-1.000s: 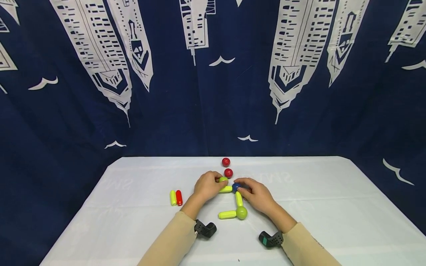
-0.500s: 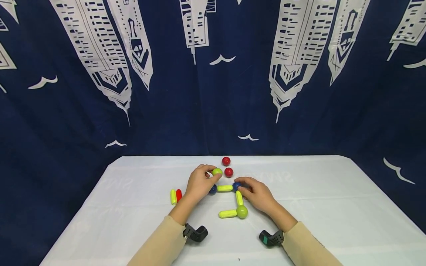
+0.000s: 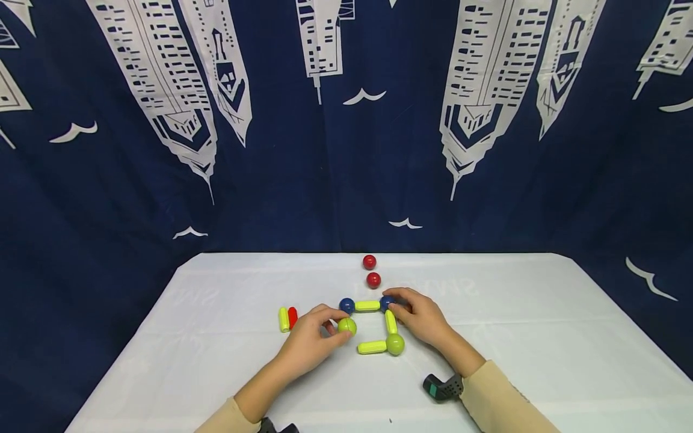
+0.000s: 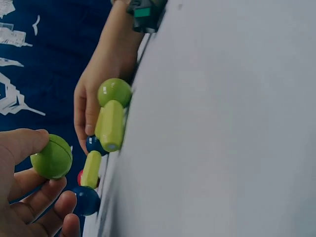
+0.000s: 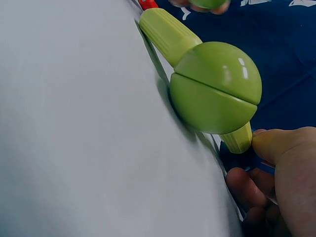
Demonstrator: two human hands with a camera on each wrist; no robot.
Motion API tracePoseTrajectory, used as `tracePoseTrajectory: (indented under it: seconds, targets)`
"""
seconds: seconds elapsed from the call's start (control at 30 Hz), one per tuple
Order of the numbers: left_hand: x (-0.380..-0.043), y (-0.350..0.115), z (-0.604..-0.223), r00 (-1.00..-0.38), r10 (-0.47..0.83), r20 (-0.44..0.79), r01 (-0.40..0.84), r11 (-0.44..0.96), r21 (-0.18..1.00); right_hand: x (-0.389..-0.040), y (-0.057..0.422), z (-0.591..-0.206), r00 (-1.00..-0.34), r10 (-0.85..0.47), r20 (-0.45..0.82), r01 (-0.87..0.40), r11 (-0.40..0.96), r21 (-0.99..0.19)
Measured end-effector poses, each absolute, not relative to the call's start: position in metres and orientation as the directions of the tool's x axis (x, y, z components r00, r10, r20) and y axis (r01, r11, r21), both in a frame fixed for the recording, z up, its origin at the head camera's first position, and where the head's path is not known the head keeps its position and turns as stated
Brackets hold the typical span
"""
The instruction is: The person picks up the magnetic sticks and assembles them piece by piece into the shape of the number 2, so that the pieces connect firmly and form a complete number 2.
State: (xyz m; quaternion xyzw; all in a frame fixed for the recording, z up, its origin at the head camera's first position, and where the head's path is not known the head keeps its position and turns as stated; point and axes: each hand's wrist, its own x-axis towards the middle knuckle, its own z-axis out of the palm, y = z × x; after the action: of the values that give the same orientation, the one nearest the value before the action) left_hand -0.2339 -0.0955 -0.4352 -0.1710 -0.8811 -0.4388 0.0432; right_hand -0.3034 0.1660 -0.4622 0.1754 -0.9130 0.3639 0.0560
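My left hand pinches a green ball between thumb and fingers, near the open left side of a joined shape of rods and balls. My right hand grips the blue ball at the shape's far right corner. From that ball a yellow-green rod runs left to a second blue ball. Another yellow-green rod leads toward the near green ball. A third yellow-green rod points left from there, its left end free.
Two red balls, one nearer and one farther, lie beyond the shape. Left of my left hand, a loose yellow-green rod and a red rod lie side by side on the white table. A dark blue printed cloth hangs behind.
The left hand has carried the green ball from beyond the far rod, left and toward me, around the left blue ball. The right hand has stayed on its blue ball.
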Motion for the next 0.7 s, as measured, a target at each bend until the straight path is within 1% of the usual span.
tracePoseTrajectory:
  seconds: [0.27,0.6,0.7]
  targets:
    - [-0.225,-0.102,-0.454,-0.912,0.333,0.238,0.393,0.548,0.739,-0.302,0.164,-0.464,-0.929,-0.285,0.238,-0.37,0.672,-0.641]
    - [-0.23,-0.102,-0.47,-0.899,0.363,0.243,0.424,0.589,0.688,-0.301,0.166,-0.463,-0.929,-0.273,0.249,-0.369,0.674,-0.64]
    - [-0.232,-0.103,-0.471,-0.898,0.362,0.249,0.428,0.591,0.684,-0.303,0.166,-0.464,-0.931,-0.271,0.245,-0.365,0.658,-0.658]
